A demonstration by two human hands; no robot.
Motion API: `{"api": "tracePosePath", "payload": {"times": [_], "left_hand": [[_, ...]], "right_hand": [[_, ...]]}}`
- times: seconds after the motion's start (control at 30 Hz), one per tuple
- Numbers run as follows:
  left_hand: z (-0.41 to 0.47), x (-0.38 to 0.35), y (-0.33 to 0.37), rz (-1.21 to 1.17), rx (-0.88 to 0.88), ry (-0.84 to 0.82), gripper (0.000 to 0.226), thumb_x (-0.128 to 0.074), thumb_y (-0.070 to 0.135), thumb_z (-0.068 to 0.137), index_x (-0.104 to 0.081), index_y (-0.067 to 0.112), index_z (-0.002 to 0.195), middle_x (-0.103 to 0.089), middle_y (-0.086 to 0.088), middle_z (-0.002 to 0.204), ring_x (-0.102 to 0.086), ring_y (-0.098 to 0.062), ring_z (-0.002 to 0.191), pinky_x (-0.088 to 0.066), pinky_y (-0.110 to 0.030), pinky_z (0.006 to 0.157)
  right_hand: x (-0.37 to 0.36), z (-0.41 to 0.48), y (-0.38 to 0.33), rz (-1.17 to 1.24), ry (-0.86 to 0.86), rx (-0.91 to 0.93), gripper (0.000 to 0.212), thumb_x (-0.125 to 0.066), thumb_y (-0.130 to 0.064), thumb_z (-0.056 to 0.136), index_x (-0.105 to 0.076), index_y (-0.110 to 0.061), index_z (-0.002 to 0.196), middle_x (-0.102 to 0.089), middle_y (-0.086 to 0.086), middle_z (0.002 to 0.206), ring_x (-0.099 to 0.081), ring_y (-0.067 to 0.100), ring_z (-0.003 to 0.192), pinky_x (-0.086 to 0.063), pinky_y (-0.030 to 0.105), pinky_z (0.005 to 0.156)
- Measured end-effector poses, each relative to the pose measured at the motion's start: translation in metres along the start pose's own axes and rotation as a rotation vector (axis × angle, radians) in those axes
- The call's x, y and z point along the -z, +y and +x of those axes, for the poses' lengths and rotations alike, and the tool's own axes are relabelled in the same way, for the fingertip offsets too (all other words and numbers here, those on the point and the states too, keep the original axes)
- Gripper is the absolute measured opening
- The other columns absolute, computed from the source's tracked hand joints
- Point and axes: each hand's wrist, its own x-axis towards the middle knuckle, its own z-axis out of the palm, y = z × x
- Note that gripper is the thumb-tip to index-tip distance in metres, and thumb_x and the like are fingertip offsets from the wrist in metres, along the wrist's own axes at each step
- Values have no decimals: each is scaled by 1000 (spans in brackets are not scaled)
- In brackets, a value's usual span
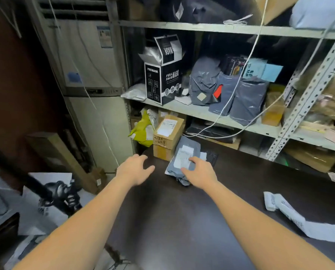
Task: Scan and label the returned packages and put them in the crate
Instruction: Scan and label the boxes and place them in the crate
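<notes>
Two bare hands reach toward the far-left corner of the dark worktop (182, 221), where a grey poly mailer (184, 155) lies flat with a white label facing up. The right hand (198, 173) rests on the mailer's near end, fingers spread and laid on the film and label rather than curled round anything, so it is touching, not yet gripping. The left hand (133, 168) hovers open and empty just to the left of the mailer, over the worktop's left edge. A brown cardboard box (167, 137) stands at the far edge, touching or just beside the mailer's far-left side. A white mailer (291, 215) lies apart near the right edge. No scanner or crate shows in view.

The step in hand looks like picking up the grey mailer for scanning. To do it well, the right hand should slide the soft bag toward the near edge clear of the box, then pinch it by a side seam, while the left hand supports the other side. Keeping the label flat, uncreased and uncovered by fingers should help it scan cleanly.
</notes>
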Motion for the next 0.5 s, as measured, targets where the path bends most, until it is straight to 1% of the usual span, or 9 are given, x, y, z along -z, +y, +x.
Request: {"api": "tracePosePath", "payload": {"times": [0.07, 0.13, 0.2, 0.23, 0.3, 0.33, 0.4, 0.43, 0.5], "left_hand": [[50, 0, -6, -168, 35, 22, 63, -47, 56, 97, -45, 18, 147, -51, -6, 147, -48, -27, 134, -41, -39, 108], [102, -1, -9, -390, 73, 26, 60, -49, 54, 97, -52, 14, 142, -57, -7, 142, -52, -28, 131, -42, -36, 105], [152, -5, -9, -577, 85, 7, 54, -53, 52, 96, -58, 13, 134, -63, -5, 131, -55, -28, 126, -43, -34, 99], [175, -7, -7, -639, 86, -5, 53, -55, 52, 95, -59, 13, 132, -64, -4, 126, -57, -27, 124, -43, -32, 95], [214, -13, -4, -716, 83, -23, 57, -58, 51, 95, -55, 13, 137, -62, -5, 131, -56, -26, 123, -39, -28, 90], [230, -17, -2, -729, 73, -32, 56, -59, 50, 95, -54, 15, 139, -61, -3, 133, -56, -24, 123, -38, -26, 89], [254, -26, 2, -723, 34, -62, 46, -61, 48, 94, -58, 24, 133, -64, 2, 131, -59, -22, 116, -42, -27, 88], [261, -30, 4, -725, 10, -74, 41, -62, 45, 94, -60, 27, 130, -66, 3, 129, -61, -21, 114, -46, -30, 91], [266, -38, 7, -747, -25, -40, 38, -67, 37, 92, -60, 29, 128, -67, 5, 125, -62, -21, 112, -49, -35, 93]], "right_hand": [[-8, 42, -12, 101, 17, -31, 60, -65, -44, 92, -50, -19, 145, -55, 1, 146, -51, 23, 132, -41, 33, 105], [-17, 87, -26, 208, 39, -83, 61, -65, -44, 93, -50, -15, 145, -55, 3, 146, -50, 22, 134, -38, 32, 109], [-26, 129, -39, 305, 56, -133, 65, -65, -45, 93, -49, -11, 146, -54, 5, 147, -50, 23, 136, -38, 29, 106], [-30, 149, -44, 352, 66, -157, 65, -65, -46, 93, -49, -11, 145, -55, 6, 146, -51, 24, 134, -39, 28, 101], [-36, 183, -51, 440, 87, -206, 60, -63, -47, 94, -53, -13, 142, -60, 5, 139, -55, 26, 128, -40, 27, 89], [-39, 195, -52, 474, 90, -229, 57, -62, -47, 94, -54, -14, 140, -62, 3, 133, -56, 27, 125, -40, 27, 87], [-45, 213, -50, 519, 62, -250, 51, -62, -46, 95, -58, -15, 135, -64, -5, 122, -60, 25, 120, -46, 30, 92], [-49, 219, -47, 535, 40, -240, 46, -63, -44, 95, -61, -16, 131, -67, -5, 123, -62, 24, 117, -50, 35, 97], [-54, 221, -41, 559, 14, -195, 38, -64, -33, 96, -64, -14, 129, -71, 1, 123, -66, 21, 114, -53, 43, 101]]}}
